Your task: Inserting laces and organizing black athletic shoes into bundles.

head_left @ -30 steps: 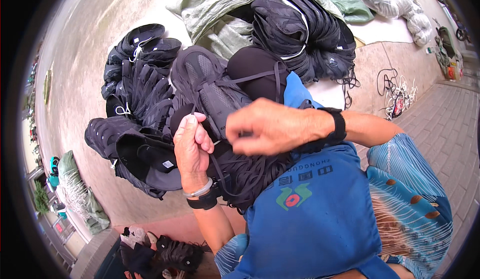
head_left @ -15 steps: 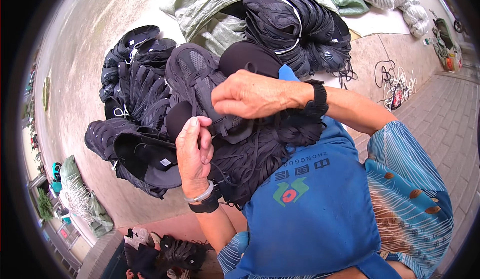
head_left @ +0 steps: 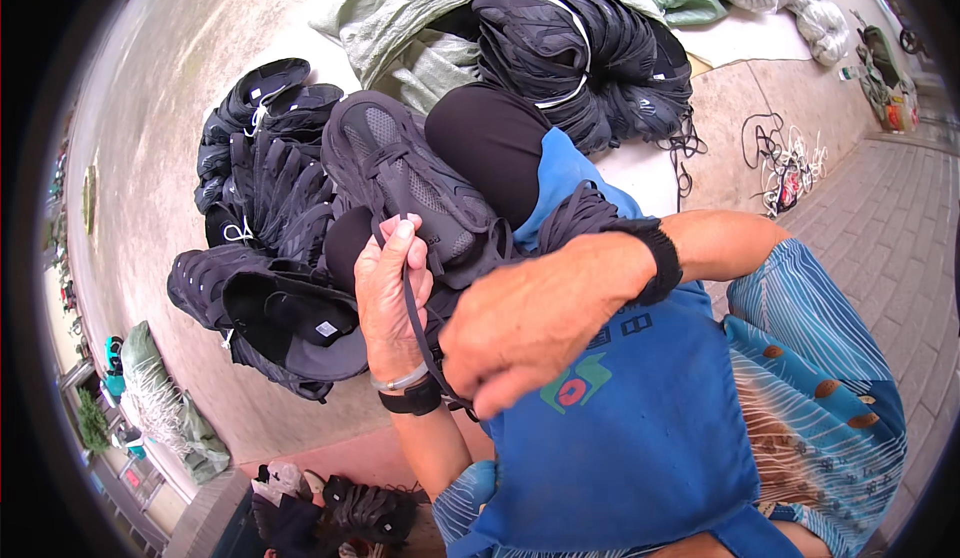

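A dark grey shoe upper point(head_left: 378, 138) lies across my lap between my knees, its front half laced. My left hand point(head_left: 392, 283) is beside its near end, thumb and fingers pinched on a black shoelace point(head_left: 411, 308). From there the lace runs down past my left wrist to the curled fingers of my right hand point(head_left: 545, 308), which is over my blue apron point(head_left: 630, 428) and slightly blurred. Its fingertips appear closed on the lace, though they partly hide it. A bunch of loose black laces point(head_left: 580, 213) shows behind my right hand.
Stacked black shoe uppers point(head_left: 280, 183) stand to the left, with an open one point(head_left: 290, 323) in front. A tied bundle of uppers point(head_left: 570, 48) sits at the back by a pale green woven sack point(head_left: 400, 18). Tangled cords point(head_left: 795, 173) lie on the ground at right.
My right hand has moved from above the shoe upper down and toward my body. The lace now stretches between both hands, and my left hand has shifted up slightly.
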Tool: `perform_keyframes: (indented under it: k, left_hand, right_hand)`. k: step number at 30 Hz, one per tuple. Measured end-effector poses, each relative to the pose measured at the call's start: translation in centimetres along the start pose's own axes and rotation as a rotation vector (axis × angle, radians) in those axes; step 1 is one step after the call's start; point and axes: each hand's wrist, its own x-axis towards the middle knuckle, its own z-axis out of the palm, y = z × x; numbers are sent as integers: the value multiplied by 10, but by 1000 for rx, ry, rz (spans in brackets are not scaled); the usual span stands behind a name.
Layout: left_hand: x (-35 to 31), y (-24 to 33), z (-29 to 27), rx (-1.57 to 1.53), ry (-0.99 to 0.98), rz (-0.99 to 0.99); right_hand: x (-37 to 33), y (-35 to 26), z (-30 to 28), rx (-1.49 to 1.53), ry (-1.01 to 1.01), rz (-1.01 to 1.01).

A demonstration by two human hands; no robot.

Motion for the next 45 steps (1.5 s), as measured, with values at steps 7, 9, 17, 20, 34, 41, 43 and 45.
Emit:
perform_keyframes:
  k: [7, 9, 17, 20, 34, 41, 43, 45]
  left_hand:
    - [-11, -9, -2, 354, 35, 97]
    - [-14, -10, 2, 386, 43, 91]
    - [-14, -10, 2, 478, 39, 81]
    - [-8, -11, 2, 470, 33, 74]
    - [-36, 11, -3, 511, 44, 185]
    - [-30, 23, -10, 399, 36, 245]
    - [-26, 25, -12, 202, 54, 311]
    - [-24, 30, -19, 111, 39, 336]
  right_hand:
    - [-8, 105, -55, -558, 794, 378]
    - [-2, 114, -55, -641, 809, 386]
    - [17, 112, -63, -803, 635, 358]
    - [20, 120, -73, -815, 526, 380]
    - [10, 129, -73, -793, 644, 408]
    - [-10, 82, -15, -744, 495, 548]
    - [-10, 83, -13, -722, 492, 573]
    - [-5, 87, -16, -843, 453, 368]
